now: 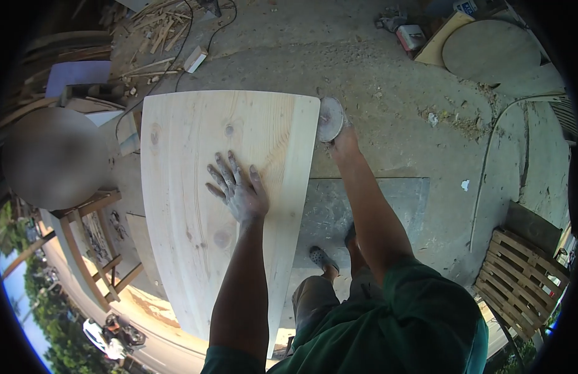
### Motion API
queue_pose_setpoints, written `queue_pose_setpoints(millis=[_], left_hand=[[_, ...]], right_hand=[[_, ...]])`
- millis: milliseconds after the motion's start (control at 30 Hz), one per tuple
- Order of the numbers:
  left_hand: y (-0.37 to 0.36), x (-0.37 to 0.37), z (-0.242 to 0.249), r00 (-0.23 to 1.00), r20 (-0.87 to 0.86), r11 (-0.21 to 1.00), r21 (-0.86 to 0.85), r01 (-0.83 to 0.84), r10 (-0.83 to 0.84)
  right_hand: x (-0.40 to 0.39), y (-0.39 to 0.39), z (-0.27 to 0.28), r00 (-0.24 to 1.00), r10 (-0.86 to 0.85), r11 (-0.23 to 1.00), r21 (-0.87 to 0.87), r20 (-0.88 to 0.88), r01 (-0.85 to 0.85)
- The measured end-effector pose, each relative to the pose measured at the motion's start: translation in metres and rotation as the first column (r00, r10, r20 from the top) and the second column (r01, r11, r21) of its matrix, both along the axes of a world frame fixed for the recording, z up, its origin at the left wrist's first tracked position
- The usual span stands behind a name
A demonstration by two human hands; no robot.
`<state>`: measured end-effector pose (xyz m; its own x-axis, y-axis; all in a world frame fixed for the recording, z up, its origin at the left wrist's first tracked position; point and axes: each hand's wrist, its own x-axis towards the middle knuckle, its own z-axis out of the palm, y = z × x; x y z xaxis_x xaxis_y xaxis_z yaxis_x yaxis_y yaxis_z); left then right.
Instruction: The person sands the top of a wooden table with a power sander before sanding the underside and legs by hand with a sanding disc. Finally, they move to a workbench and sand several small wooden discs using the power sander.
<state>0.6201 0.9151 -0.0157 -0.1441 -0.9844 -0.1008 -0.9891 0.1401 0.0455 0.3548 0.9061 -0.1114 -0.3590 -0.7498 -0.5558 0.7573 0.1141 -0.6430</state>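
A large pale wooden panel (pixel 189 162) with knots and visible grain lies in front of me, its far edge slightly curved. My left hand (pixel 242 193), coated in white dust, rests flat on the panel with its fingers spread. At the panel's far right corner, my right hand (pixel 345 138) grips a round, dusty sanding disc (pixel 330 118). The disc is tilted up on its side against the panel's right edge. Most of my right fingers are hidden behind it.
Wood scraps (pixel 167 28) and a dark cable (pixel 188 47) lie on the concrete floor at the far left. A wooden frame (pixel 92 215) stands at left. On the right are a slatted pallet (pixel 519 277), a round board (pixel 491 51) and a hose (pixel 482 168).
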Motion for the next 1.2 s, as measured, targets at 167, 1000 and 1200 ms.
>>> queue_pose_setpoints(millis=[167,1000,1200], left_hand=[[0.0,-0.001,-0.001,1.0,-0.021,1.0,-0.008,-0.003,0.002],[-0.001,0.002,-0.001,0.999,-0.044,1.0,-0.019,-0.006,0.006],[-0.002,0.001,-0.002,0.999,-0.038,1.0,-0.015,-0.001,0.001]], right_hand=[[-0.007,-0.005,-0.015,0.971,0.024,0.969,-0.245,0.239,0.036],[0.051,0.02,0.082,0.335,-0.018,1.0,-0.014,-0.942,0.014],[0.058,0.021,0.055,0.803,-0.02,1.0,-0.024,-0.595,0.007]])
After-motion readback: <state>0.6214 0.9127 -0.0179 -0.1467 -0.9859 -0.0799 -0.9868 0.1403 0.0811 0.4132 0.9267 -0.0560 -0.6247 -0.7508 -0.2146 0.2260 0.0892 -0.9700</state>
